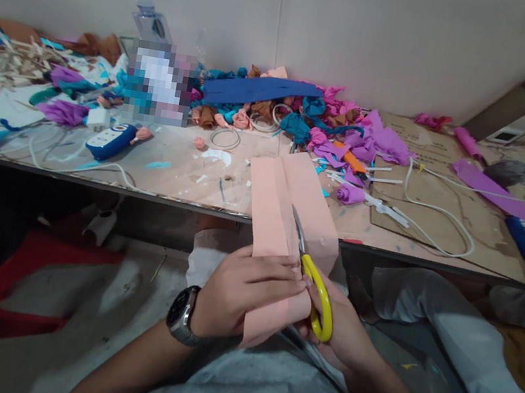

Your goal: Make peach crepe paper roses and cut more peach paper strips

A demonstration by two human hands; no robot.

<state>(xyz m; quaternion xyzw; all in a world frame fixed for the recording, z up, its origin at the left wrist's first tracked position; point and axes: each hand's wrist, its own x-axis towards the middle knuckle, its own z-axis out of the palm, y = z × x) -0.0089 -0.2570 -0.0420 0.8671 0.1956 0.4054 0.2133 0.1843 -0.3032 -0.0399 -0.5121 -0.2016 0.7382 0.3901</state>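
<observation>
A sheet of peach crepe paper (pixel 269 198), creased lengthwise, slants from above my lap up over the table's front edge. My left hand (pixel 247 294), with a watch at its wrist, presses its fingers together across the lower part of the paper and grips it. In my right hand (pixel 331 327) are scissors with yellow handles (pixel 325 306). Their metal blades point up and away along the paper, and one blade shows against its surface. Whether the other blade lies under the sheet is hidden. Part of my right hand's fingers is behind the paper and handles.
Crumpled coloured paper (pixel 382 136) heaps along the back of the table (pixel 182 167), with a blue strip (pixel 259 92) on top. A blue device (pixel 112 141) with a cable lies left; cardboard (pixel 419 215) lies right. Below are a red stool (pixel 44 255) and another person's leg (pixel 450 332).
</observation>
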